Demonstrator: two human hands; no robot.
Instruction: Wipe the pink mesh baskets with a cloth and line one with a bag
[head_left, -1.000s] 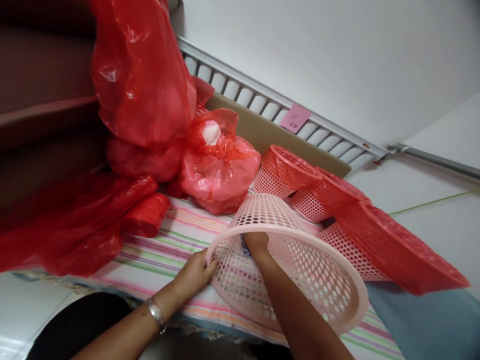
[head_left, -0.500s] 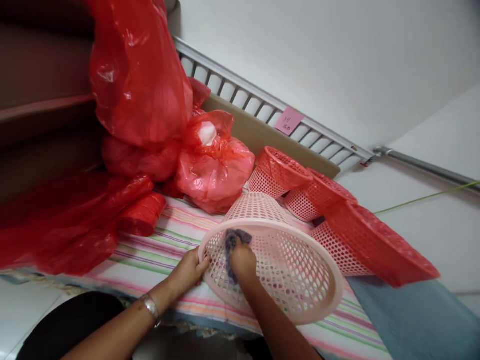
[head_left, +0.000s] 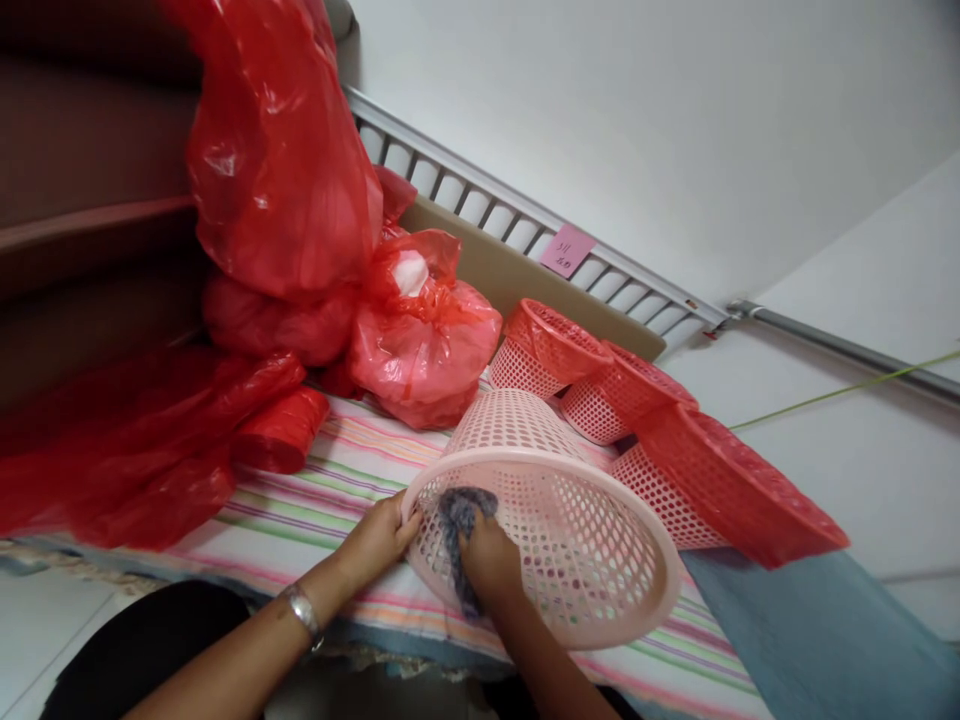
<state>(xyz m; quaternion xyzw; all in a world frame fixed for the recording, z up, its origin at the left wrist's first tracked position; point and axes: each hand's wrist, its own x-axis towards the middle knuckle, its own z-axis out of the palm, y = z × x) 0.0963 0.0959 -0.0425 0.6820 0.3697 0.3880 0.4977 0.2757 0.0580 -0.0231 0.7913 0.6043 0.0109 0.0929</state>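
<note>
A pale pink perforated plastic basket [head_left: 517,425] lies on its side on a striped cloth [head_left: 330,490], its wide mouth facing me. My left hand [head_left: 382,530] grips the left part of its rim, thumb over the edge. Inside the mouth, my right hand [head_left: 491,562] is closed on a grey-purple cloth rag [head_left: 465,510] and presses it against the inner wall near the left side. Part of the rag is hidden behind my fingers.
Three similar baskets with red plastic bags over their rims, the nearest one [head_left: 720,480] largest in view, stand at the right. Knotted red bags [head_left: 420,350] and a red bag roll [head_left: 281,430] lie at the left. Behind runs a metal rail [head_left: 510,190] with a pink note [head_left: 568,250].
My right hand has moved the rag a little down and toward me along the inner wall. My left hand keeps its hold on the rim.
</note>
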